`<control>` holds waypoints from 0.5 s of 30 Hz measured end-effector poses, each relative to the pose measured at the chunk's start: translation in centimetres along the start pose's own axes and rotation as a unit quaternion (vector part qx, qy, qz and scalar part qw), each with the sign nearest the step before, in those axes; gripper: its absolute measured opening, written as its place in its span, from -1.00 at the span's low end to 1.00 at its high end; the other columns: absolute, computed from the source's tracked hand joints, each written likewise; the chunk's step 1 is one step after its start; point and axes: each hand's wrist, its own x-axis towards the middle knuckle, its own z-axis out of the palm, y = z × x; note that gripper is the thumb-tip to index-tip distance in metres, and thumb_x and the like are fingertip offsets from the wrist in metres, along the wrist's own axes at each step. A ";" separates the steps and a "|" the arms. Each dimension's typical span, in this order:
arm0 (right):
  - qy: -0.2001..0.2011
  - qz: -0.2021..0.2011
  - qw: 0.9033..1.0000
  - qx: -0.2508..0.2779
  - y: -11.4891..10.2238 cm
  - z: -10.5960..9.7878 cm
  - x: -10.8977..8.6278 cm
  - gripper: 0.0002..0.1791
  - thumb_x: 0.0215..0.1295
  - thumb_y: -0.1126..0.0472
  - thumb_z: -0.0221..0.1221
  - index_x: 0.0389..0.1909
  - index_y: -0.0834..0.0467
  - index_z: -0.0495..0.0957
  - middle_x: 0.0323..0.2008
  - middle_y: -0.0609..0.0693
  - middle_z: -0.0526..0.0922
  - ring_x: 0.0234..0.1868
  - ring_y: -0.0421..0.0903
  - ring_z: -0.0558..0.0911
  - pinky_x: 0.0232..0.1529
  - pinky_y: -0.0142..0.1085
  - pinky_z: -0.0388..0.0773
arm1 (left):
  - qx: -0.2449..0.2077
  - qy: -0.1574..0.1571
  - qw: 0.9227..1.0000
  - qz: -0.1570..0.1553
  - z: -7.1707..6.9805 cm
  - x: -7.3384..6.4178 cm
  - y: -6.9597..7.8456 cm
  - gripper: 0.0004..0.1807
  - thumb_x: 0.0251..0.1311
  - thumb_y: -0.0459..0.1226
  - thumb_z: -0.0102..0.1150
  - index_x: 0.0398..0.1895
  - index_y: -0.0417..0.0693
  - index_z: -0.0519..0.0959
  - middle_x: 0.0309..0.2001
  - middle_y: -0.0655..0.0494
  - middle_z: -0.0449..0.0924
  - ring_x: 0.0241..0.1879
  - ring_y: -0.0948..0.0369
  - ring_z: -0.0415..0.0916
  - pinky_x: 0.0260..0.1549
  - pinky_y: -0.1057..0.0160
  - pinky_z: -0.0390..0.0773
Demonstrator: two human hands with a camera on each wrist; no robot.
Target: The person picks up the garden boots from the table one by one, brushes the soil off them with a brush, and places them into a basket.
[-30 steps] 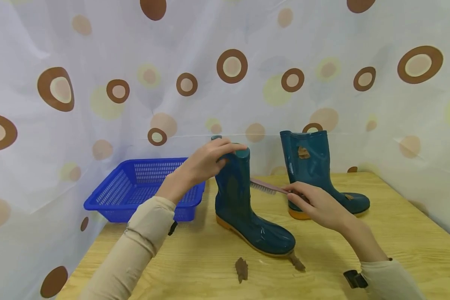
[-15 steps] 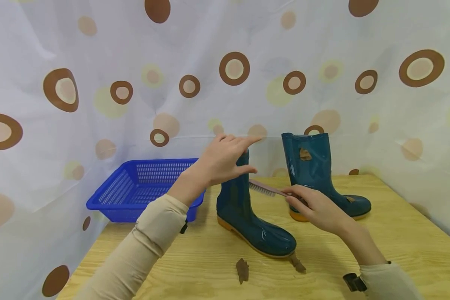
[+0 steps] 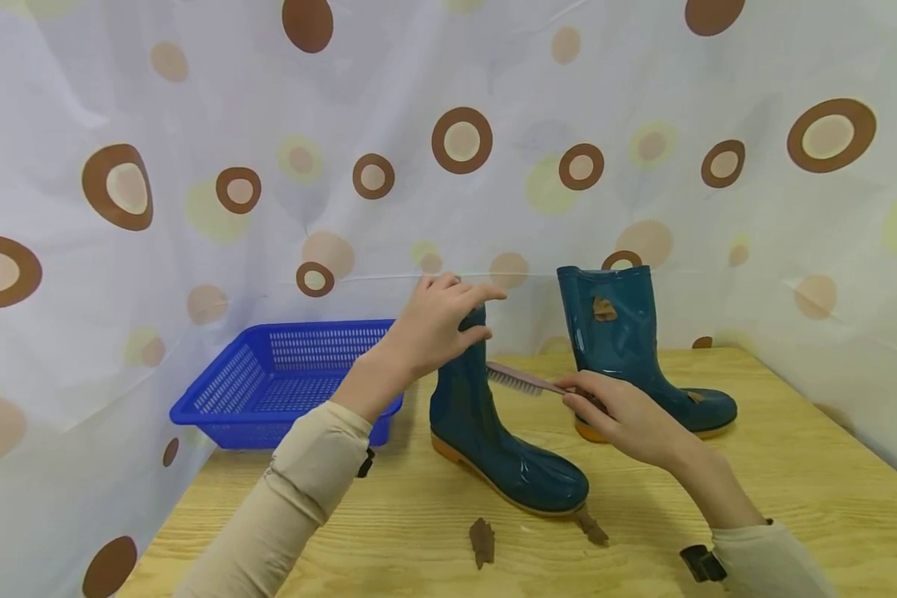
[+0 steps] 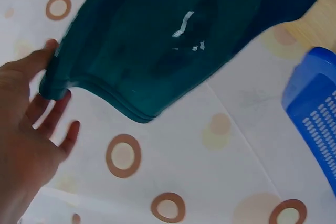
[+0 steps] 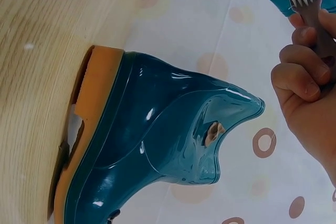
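Observation:
A teal rubber boot (image 3: 508,465) with a tan sole stands on the table, toe pointing right and toward me. My left hand (image 3: 433,328) is at the top of its shaft and hides part of it. In the left wrist view, the fingers of that hand (image 4: 31,124) hold the boot's rim (image 4: 113,100). My right hand (image 3: 628,415) grips a brush (image 3: 519,379) by its handle, pale bristles facing down, the brush's tip right at the shaft. Behind the right hand stands a second teal boot (image 3: 616,332), with brown patches on its shaft and foot.
A blue plastic basket (image 3: 232,432) stands at the left of the wooden table (image 3: 389,523). One brown scrap (image 3: 482,541) lies in front of the nearer boot, another (image 3: 590,525) at its toe. A spotted curtain (image 3: 419,83) hangs behind.
My left hand has loosened its earlier grasp, with its fingers spreading, and is back around the boot's top. The shaft leans slightly further left. The brush has shifted a little left with it.

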 end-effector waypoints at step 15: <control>-0.001 -0.006 1.000 -0.007 0.3 0.4 0.1 -0.71 0.54 0.13 0.01 0.14 0.07 0.57 -0.14 -0.21 0.65 -0.19 -0.33 0.55 -0.10 -0.24 0.63 | -0.179 0.047 0.982 0.040 0.7 -3.1 -4.1 -0.51 0.13 -0.28 0.41 0.18 -0.04 0.60 -0.05 0.07 0.69 0.01 0.14 0.54 0.20 0.03 0.45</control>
